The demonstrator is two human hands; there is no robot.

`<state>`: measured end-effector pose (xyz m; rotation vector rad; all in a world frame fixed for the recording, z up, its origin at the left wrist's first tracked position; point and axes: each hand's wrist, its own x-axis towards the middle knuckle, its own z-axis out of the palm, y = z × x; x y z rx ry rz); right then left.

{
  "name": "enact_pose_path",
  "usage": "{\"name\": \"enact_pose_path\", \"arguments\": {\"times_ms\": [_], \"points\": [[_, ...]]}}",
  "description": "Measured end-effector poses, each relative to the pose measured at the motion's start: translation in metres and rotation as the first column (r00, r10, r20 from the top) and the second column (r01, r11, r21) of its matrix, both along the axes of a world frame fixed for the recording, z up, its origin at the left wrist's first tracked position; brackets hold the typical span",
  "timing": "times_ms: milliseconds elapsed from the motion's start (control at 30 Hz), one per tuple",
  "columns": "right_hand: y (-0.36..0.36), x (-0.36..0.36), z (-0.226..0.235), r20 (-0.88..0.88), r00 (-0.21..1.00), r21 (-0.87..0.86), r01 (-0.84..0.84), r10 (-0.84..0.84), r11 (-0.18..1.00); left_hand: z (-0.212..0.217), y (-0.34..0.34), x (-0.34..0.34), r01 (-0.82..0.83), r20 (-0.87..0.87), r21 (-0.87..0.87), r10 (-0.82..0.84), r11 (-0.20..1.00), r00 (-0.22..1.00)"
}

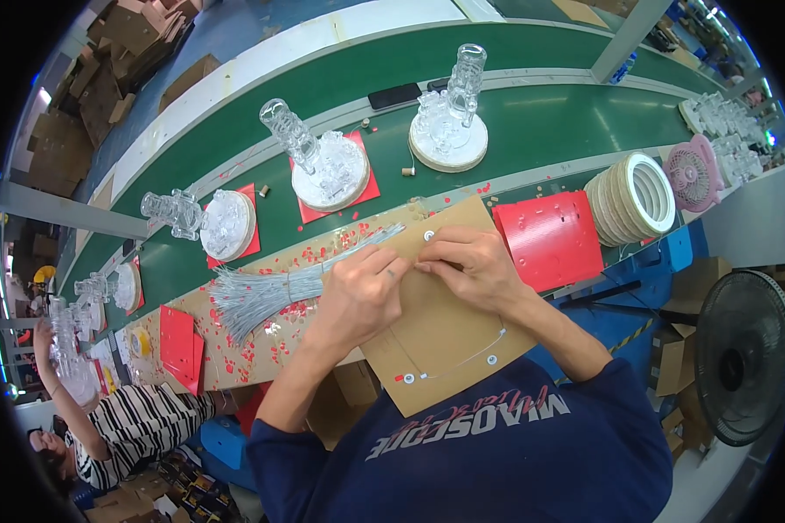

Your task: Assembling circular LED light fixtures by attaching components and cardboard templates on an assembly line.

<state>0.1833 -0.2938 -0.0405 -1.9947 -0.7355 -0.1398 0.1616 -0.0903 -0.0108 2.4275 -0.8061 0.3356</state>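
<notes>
My left hand (358, 296) and my right hand (471, 266) meet over a brown cardboard sheet (449, 336) lying on the bench edge. Both pinch a thin white wire near the sheet's upper part. The wire (462, 362) runs across the sheet between small white round fasteners (408, 378). A bundle of grey-white wires (270, 292) lies just left of my left hand, its loose ends fanned out to the left.
A red sheet (549, 240) lies to the right, a stack of white rings (632, 200) and a pink fan (693, 170) beyond it. Clear glass pieces on round bases (449, 131) stand on the green conveyor (549, 113). A person in stripes (139, 423) works at left. A black fan (746, 353) stands at right.
</notes>
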Motion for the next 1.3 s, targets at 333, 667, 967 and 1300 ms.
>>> {"name": "enact_pose_path", "arguments": {"times_ms": [333, 667, 967, 1300], "points": [[-0.004, 0.005, 0.004, -0.054, 0.999, 0.012, 0.006, -0.005, 1.0, 0.021, -0.007, 0.024, 0.265, -0.1, 0.296, -0.246, 0.918, 0.964], [-0.007, 0.01, 0.005, -0.028, 0.999, 0.058, -0.013, 0.014, 0.998, -0.005, -0.006, 0.027, 0.255, 0.045, 0.282, -0.278, 0.925, 0.959], [-0.004, 0.033, -0.002, -0.191, 0.971, -0.043, -0.155, 0.144, 0.987, -0.015, -0.037, -0.007, -0.073, 0.207, 0.464, -0.028, 0.883, 0.978], [0.014, 0.104, 0.015, -0.271, 0.691, -0.376, -0.717, 0.67, 0.587, -0.018, -0.069, -0.019, -0.3, 0.2, 0.512, 0.228, 0.805, 0.953]]}}
